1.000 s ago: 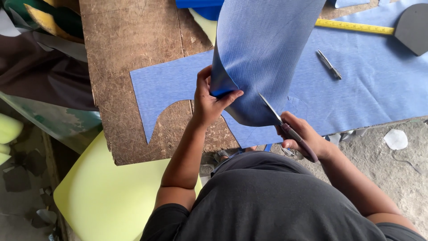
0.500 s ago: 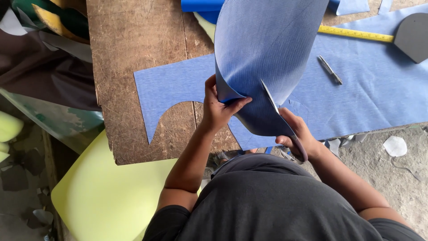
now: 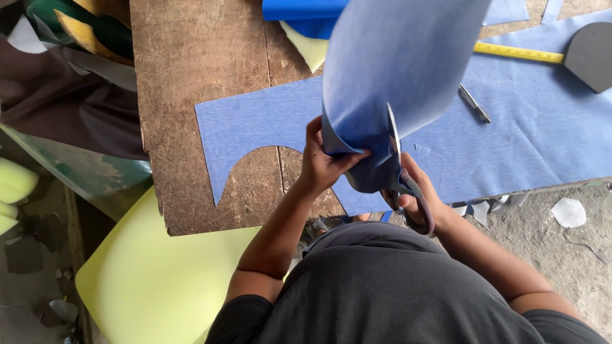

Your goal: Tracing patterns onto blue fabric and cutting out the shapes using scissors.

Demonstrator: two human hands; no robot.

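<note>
My left hand (image 3: pixel 325 162) pinches the lower edge of a large curved piece of blue sheet material (image 3: pixel 401 70), lifted up off the wooden table (image 3: pixel 191 95). My right hand (image 3: pixel 417 197) grips a pair of scissors (image 3: pixel 394 159) whose blades point upward into that raised piece. Under both hands lies a flat blue sheet (image 3: pixel 529 134) with a rounded cut-out at its near left edge.
A yellow tape measure (image 3: pixel 516 53), a pen (image 3: pixel 474 103) and a dark grey rounded pattern piece (image 3: pixel 590 54) lie on the sheet at the right. A pale yellow foam slab (image 3: pixel 153 280) sits below the table's near left corner. Scraps litter the floor.
The scissors have swung from slanting to nearly upright, further into the raised blue piece. My left hand has shifted along its edge and the piece has turned.
</note>
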